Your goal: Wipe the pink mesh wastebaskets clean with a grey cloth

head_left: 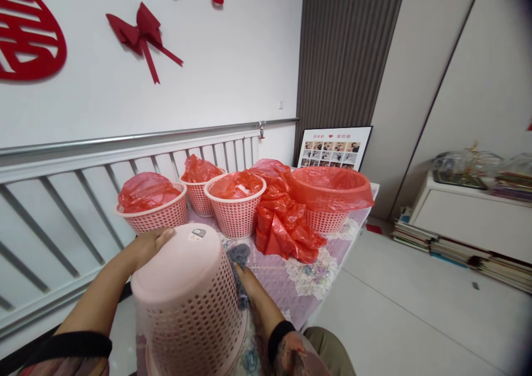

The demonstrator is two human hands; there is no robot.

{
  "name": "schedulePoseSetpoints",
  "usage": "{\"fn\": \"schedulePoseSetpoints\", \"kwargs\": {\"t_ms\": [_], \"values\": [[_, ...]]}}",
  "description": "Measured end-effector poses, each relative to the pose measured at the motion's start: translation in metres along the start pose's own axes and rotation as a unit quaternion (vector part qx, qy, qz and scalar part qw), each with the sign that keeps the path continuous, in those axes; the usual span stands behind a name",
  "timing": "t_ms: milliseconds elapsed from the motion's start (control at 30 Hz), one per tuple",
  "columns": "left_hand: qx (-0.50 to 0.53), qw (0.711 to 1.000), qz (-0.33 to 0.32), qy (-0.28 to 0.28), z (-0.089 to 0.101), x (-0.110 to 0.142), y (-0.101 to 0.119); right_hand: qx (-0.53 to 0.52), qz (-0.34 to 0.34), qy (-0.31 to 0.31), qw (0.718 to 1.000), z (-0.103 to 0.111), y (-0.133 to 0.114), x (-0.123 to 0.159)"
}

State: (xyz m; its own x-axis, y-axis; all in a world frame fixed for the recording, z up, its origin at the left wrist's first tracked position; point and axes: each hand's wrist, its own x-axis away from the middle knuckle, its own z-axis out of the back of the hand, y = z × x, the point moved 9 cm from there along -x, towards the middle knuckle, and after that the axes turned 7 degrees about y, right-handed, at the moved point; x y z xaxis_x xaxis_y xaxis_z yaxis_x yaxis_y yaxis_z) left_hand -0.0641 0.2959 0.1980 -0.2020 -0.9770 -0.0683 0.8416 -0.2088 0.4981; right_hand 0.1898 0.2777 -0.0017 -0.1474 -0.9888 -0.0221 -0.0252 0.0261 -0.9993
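Observation:
A pink perforated plastic basket point(195, 309) stands upside down close to me on the table, its solid base facing up with a small label on it. My left hand point(152, 245) grips the far left edge of that base, fingers partly hidden behind it. On the basket's right side, my right hand point(245, 279) presses a grey cloth point(240, 259) against the perforated wall, fingers mostly hidden. Beyond the basket, a crumpled heap of red plastic bags point(286, 226) lies on the table, with a roll of bags at its front.
Pink baskets lined with red bags stand behind: one at left point(155, 204), one at the back point(201, 184), one in the middle point(235, 204), one at right point(332, 196). A floral tablecloth point(291, 287) covers the table. A radiator point(62, 215) runs along the left wall; a white cabinet point(469, 215) stands right.

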Motion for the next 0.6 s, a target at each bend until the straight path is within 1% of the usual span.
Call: {"fn": "schedulePoseSetpoints", "kwargs": {"t_ms": [33,100,200,300,400,533,600], "values": [[0.001,1.0,0.002,0.0,0.0,0.0,0.0,0.005,-0.003,0.005,1.0,0.004,0.008,0.003],[0.003,1.0,0.002,-0.001,-0.001,0.001,0.002,0.012,0.002,0.017,1.0,0.01,0.016,0.009],[0.01,1.0,-0.006,-0.004,-0.001,0.003,0.008,0.021,0.006,0.05,0.999,0.017,0.018,0.021],[0.015,1.0,-0.004,-0.004,-0.001,0.004,0.01,0.032,-0.004,0.098,0.995,0.022,0.021,0.044],[0.015,1.0,0.001,-0.008,-0.002,0.004,0.01,0.037,-0.016,0.133,0.99,0.02,0.032,0.08],[0.01,1.0,0.005,0.0,-0.001,0.006,0.012,0.065,-0.044,0.198,0.977,0.013,0.062,0.14],[0.008,1.0,0.005,0.005,0.001,0.008,0.015,0.077,-0.056,0.215,0.972,0.006,0.075,0.167]]}}
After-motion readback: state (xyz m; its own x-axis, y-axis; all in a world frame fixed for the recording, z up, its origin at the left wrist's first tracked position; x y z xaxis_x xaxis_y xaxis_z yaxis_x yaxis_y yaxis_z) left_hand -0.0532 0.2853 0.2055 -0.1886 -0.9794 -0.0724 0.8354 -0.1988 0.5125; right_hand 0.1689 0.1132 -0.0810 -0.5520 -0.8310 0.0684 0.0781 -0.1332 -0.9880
